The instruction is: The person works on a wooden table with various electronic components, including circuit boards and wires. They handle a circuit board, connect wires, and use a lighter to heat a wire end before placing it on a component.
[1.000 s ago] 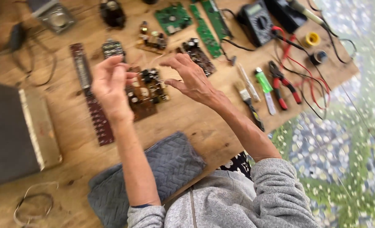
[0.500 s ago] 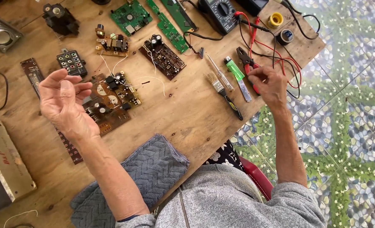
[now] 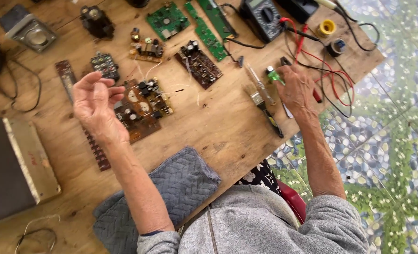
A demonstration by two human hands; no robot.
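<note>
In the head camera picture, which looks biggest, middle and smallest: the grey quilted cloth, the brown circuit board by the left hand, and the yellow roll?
1. Grey quilted cloth, though it lies nearest the camera, which adds to its look.
2. Brown circuit board.
3. Yellow roll, plainly smallest.

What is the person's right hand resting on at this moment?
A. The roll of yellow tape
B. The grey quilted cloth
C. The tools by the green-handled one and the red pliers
C: the right hand lies over the tools, with the green-handled tool poking out beside its fingers and the paintbrush just left of it.
</note>
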